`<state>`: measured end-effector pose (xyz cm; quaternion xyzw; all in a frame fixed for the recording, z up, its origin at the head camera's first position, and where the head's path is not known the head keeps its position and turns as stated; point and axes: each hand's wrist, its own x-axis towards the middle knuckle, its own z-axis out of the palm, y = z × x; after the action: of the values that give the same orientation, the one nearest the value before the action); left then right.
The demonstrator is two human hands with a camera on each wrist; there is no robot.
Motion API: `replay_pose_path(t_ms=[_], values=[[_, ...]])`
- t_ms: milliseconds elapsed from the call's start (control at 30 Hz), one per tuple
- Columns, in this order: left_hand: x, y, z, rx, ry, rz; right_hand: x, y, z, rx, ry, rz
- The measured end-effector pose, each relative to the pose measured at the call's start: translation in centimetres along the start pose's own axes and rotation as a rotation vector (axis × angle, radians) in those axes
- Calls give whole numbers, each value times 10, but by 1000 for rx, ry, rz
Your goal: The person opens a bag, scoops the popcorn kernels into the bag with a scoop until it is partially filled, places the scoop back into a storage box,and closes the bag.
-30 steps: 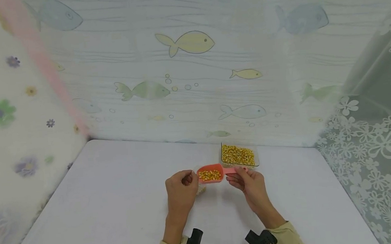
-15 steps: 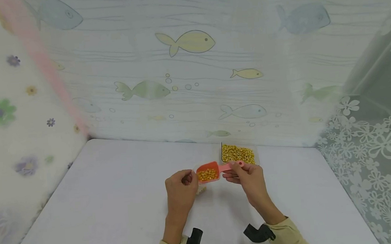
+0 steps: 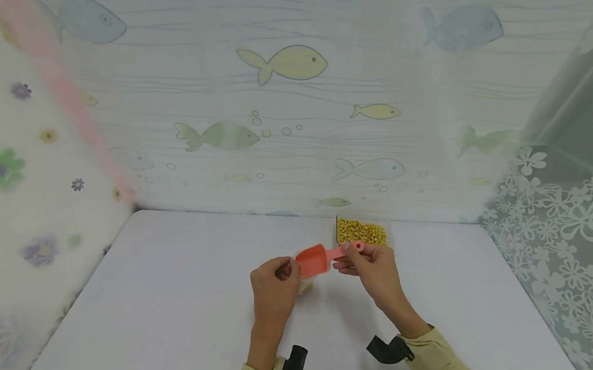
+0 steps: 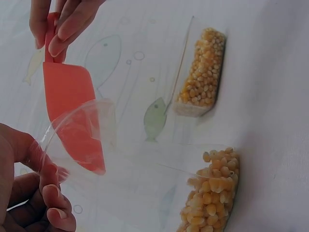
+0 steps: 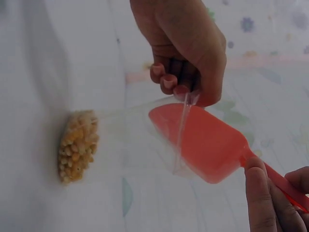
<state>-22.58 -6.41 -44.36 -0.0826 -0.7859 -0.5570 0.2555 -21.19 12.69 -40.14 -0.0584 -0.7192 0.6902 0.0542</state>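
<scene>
My left hand (image 3: 277, 273) pinches the rim of a clear plastic bag (image 4: 99, 140) and holds its mouth open. Yellow corn kernels (image 5: 77, 145) lie in the bottom of the bag, which rests on the table. My right hand (image 3: 360, 258) grips the handle of a salmon-pink scoop (image 3: 313, 260). The scoop (image 4: 72, 111) is tipped with its front edge inside the bag's mouth, and no kernels show in it. Behind my right hand stands a clear box of corn kernels (image 3: 361, 233).
The white table (image 3: 181, 310) is closed in by a fish-patterned sheet (image 3: 289, 92) at the back, a flowered one at the left and lace at the right (image 3: 565, 216). The box of kernels sits near the back edge.
The scoop, level and full of kernels a second ago, has moved left and tipped over the bag's mouth; its kernels no longer show. My left hand has stayed put.
</scene>
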Motion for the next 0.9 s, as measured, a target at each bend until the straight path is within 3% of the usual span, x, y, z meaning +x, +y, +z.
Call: replay_pose_path(t_ms=[500,900], values=[[0,2,0,4,-2,3,-1,1,1,-1,9,-24],[-2,2,2,4,-14,-11,-6,2,-1,-54,-35,-36]])
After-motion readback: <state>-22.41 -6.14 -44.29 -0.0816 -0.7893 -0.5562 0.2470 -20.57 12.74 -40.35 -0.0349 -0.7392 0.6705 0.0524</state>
